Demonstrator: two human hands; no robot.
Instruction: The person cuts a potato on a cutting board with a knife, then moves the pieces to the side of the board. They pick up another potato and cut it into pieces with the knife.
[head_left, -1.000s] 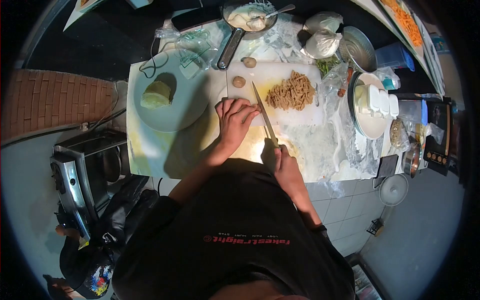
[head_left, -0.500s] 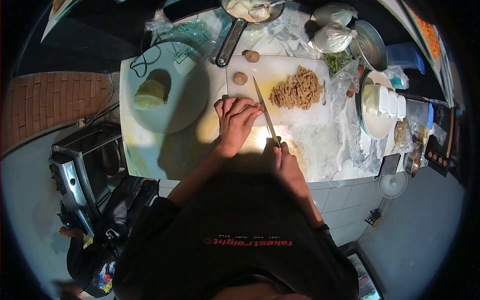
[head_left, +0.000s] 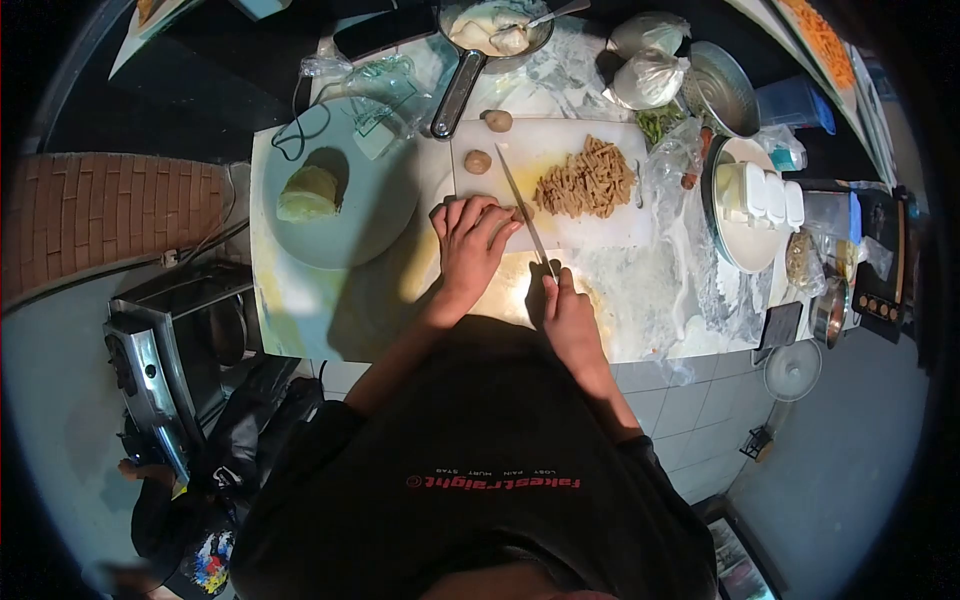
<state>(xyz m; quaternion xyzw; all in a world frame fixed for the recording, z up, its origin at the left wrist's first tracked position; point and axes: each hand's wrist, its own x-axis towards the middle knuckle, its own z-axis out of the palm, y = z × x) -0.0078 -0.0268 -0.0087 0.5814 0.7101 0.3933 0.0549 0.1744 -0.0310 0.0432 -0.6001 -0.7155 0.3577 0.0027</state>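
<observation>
My right hand (head_left: 568,308) is closed round the handle of a long knife (head_left: 524,205), its blade pointing away over the white cutting board (head_left: 600,237). My left hand (head_left: 472,240) lies at the board's near left edge, fingertips against a small brown piece beside the blade, partly hidden by the fingers. Two brown round pieces, one (head_left: 478,161) on the board's left part and another (head_left: 498,121) at its far edge, lie beyond my left hand. To the right of the knife is a heap of brown cut strips (head_left: 588,180).
A large round plate (head_left: 390,225) with a cabbage piece (head_left: 309,194) stands at left. Beyond the board is a pan (head_left: 460,92) with pale contents. Plastic bags (head_left: 648,78), a metal bowl (head_left: 722,90) and a tray of white containers (head_left: 745,245) are at right. Another person's arm (head_left: 150,485) shows lower left.
The view has shifted slightly. The knife blade still lies by my left fingertips, a little nearer to them, and both hands keep their holds.
</observation>
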